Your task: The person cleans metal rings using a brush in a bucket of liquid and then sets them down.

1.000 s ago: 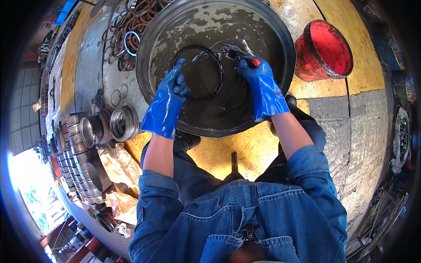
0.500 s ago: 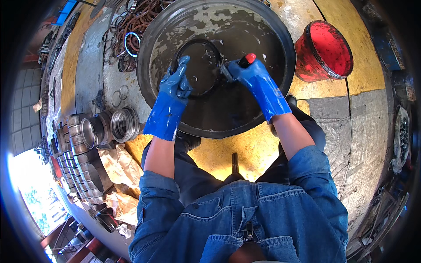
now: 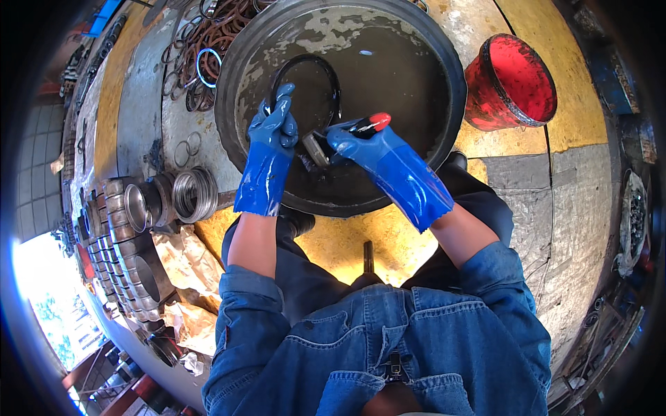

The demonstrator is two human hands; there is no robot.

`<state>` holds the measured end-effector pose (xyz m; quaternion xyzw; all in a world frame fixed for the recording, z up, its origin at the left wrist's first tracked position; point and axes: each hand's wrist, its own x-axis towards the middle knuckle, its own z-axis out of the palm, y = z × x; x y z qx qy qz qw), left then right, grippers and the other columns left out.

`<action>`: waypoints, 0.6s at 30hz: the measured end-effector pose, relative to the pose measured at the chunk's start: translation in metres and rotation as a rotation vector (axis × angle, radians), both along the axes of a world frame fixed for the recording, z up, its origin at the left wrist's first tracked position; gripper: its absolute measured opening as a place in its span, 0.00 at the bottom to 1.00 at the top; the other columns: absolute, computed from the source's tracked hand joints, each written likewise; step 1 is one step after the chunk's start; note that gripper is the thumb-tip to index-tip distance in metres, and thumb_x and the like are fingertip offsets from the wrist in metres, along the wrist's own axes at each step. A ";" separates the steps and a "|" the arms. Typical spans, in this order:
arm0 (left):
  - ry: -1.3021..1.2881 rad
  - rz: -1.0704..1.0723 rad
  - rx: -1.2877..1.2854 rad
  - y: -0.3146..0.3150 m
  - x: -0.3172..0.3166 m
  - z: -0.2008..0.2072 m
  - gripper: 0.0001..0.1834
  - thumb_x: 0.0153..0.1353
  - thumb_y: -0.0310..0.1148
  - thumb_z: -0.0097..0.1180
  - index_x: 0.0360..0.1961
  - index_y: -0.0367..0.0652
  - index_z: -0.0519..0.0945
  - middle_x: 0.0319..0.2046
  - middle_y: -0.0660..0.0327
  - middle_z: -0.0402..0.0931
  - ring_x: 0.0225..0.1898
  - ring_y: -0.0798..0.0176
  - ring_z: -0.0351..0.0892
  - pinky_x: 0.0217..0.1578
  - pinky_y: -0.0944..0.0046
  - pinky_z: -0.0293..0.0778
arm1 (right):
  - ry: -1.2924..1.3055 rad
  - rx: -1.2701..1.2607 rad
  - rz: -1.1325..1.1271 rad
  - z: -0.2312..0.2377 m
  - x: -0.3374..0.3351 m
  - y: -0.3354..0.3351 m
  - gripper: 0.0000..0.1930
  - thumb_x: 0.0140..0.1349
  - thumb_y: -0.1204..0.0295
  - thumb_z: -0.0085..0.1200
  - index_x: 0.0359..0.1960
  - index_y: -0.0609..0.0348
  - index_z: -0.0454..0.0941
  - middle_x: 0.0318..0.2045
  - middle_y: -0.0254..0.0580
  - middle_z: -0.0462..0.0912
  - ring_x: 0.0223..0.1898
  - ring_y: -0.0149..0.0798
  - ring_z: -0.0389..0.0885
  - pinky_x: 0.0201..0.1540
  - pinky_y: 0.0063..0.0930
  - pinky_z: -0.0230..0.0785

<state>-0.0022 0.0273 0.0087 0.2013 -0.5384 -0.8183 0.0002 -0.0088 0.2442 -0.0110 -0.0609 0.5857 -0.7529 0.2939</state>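
My left hand [image 3: 275, 121], in a blue rubber glove, grips a wet black ring [image 3: 312, 58] by its left side over a wide dark tub [image 3: 454, 104]. The ring stands tilted up, and its lower part is hidden by the hands or the murky liquid. My right hand [image 3: 362, 142], gloved alike, is closed round a scraper [image 3: 378, 120] with a black handle and red end. Its flat metal head [image 3: 316, 148] points left, beside the lower right of the ring. I cannot tell whether head and ring touch.
Right of the tub stands a red bucket [image 3: 531, 76] with a blackened rim. A heap of brown and dark rings [image 3: 208, 35] lies at the far left. Metal rings [image 3: 194, 195], stacked metal cylinders [image 3: 128, 243] and brown paper [image 3: 184, 260] are nearer on the left.
My right hand and the scraper have moved left and nearer to me, from the ring's right side to its lower right. The ring has tilted and shifted slightly left.
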 end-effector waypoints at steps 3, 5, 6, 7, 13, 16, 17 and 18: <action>-0.009 -0.010 -0.015 0.004 0.004 0.008 0.19 0.71 0.34 0.59 0.62 0.44 0.79 0.15 0.68 0.70 0.11 0.74 0.60 0.13 0.71 0.56 | 0.078 0.354 0.141 0.012 -0.002 0.004 0.18 0.60 0.55 0.65 0.43 0.55 0.89 0.31 0.40 0.89 0.33 0.32 0.86 0.41 0.28 0.78; -0.019 -0.034 0.005 0.006 0.005 0.013 0.22 0.72 0.36 0.58 0.65 0.44 0.76 0.14 0.68 0.67 0.10 0.74 0.56 0.14 0.70 0.55 | 0.201 0.630 0.152 0.006 -0.008 0.006 0.18 0.60 0.53 0.64 0.44 0.49 0.88 0.34 0.42 0.89 0.35 0.43 0.88 0.43 0.35 0.79; -0.023 -0.067 0.012 0.007 0.004 0.015 0.22 0.72 0.35 0.58 0.65 0.44 0.76 0.15 0.68 0.67 0.10 0.74 0.57 0.14 0.70 0.55 | 0.258 0.692 0.130 0.000 -0.011 0.009 0.17 0.60 0.54 0.63 0.44 0.49 0.88 0.34 0.43 0.89 0.36 0.46 0.88 0.44 0.37 0.79; -0.028 -0.100 0.018 0.008 0.004 0.016 0.22 0.72 0.35 0.58 0.65 0.44 0.76 0.15 0.68 0.67 0.11 0.74 0.57 0.15 0.70 0.55 | 0.315 0.754 0.109 -0.005 -0.014 0.011 0.16 0.60 0.55 0.62 0.44 0.48 0.88 0.35 0.44 0.89 0.38 0.50 0.88 0.44 0.39 0.79; -0.115 -0.223 0.076 0.014 0.006 0.010 0.21 0.72 0.34 0.57 0.64 0.44 0.77 0.16 0.69 0.68 0.12 0.75 0.57 0.17 0.71 0.56 | 0.875 0.960 -0.146 -0.033 -0.034 0.023 0.14 0.60 0.62 0.61 0.49 0.39 0.86 0.45 0.45 0.87 0.45 0.55 0.86 0.50 0.47 0.79; -0.156 -0.266 -0.017 0.016 0.007 0.005 0.20 0.71 0.35 0.58 0.63 0.44 0.78 0.19 0.69 0.73 0.14 0.76 0.62 0.19 0.73 0.59 | 0.910 0.966 -0.232 -0.022 -0.042 0.030 0.14 0.60 0.64 0.62 0.49 0.39 0.85 0.45 0.45 0.87 0.46 0.56 0.86 0.51 0.46 0.78; -0.170 -0.270 -0.107 0.019 0.008 0.002 0.20 0.71 0.35 0.59 0.62 0.44 0.79 0.20 0.68 0.74 0.15 0.76 0.63 0.20 0.73 0.59 | 0.894 0.931 -0.264 -0.023 -0.045 0.035 0.14 0.60 0.63 0.63 0.49 0.40 0.86 0.46 0.45 0.87 0.46 0.55 0.86 0.52 0.44 0.78; -0.181 -0.278 -0.190 0.025 0.007 0.000 0.20 0.71 0.35 0.59 0.61 0.44 0.79 0.21 0.68 0.76 0.16 0.76 0.64 0.20 0.74 0.60 | 0.854 0.919 -0.340 -0.018 -0.047 0.040 0.14 0.60 0.63 0.63 0.48 0.40 0.87 0.46 0.45 0.88 0.46 0.55 0.86 0.52 0.43 0.78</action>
